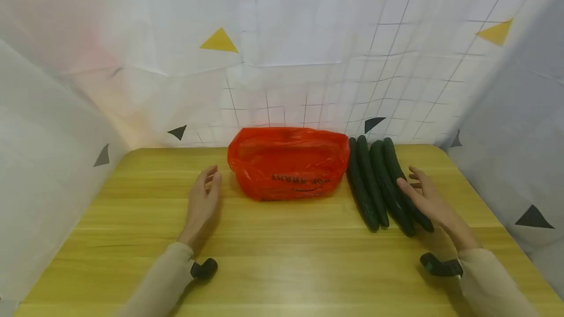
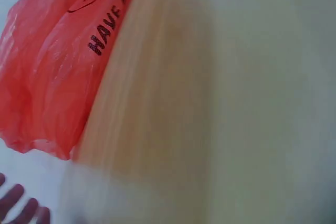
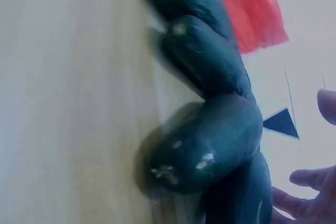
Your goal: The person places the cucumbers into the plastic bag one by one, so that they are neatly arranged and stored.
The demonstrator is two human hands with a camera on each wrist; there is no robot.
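Note:
A red plastic bag (image 1: 288, 160) with black print lies at the back middle of the table, its mouth spread open. Several dark green cucumbers (image 1: 362, 185) lie side by side just right of it. My left hand (image 1: 203, 204) is left of the bag, apart from it, fingers relaxed and holding nothing. Beside the rightmost cucumber is my right hand (image 1: 429, 202), its thumb over that cucumber's edge; whether it touches cannot be told. In the right wrist view, the cucumbers (image 3: 210, 140) show their near ends, with spread fingers (image 3: 310, 179) at the right.
The wooden table (image 1: 282, 258) reaches back to a white sheet wall (image 1: 291, 23) with grid lines and triangles. More white sheeting (image 1: 39, 160) stands along the left side and the right side. A dark wrist camera (image 1: 440, 265) sits at each sleeve cuff.

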